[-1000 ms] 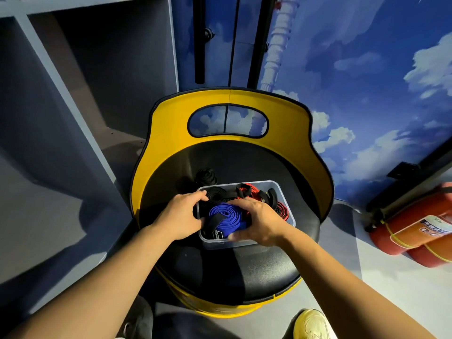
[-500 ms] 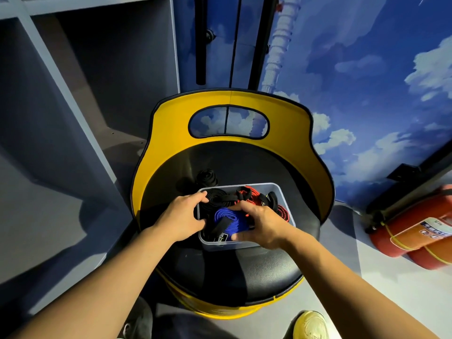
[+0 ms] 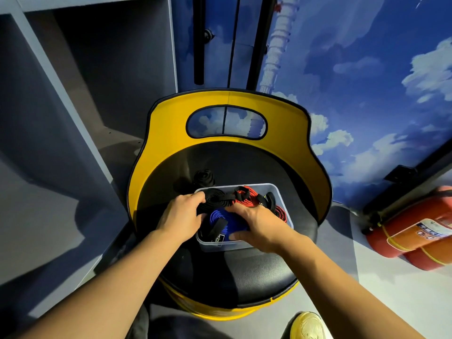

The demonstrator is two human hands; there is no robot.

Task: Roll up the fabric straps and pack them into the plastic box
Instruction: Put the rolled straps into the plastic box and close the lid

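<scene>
Two hands (image 3: 181, 216) (image 3: 256, 225), blue strap (image 3: 220, 216) between

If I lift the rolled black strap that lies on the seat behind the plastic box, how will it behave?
The rolled black fabric strap is probably light and soft, being a small coil of webbing. No tie shows on it, so it may loosen or unroll unless held across the coil. It seems to lie on the padded black seat and, if set on edge, might roll.
</scene>
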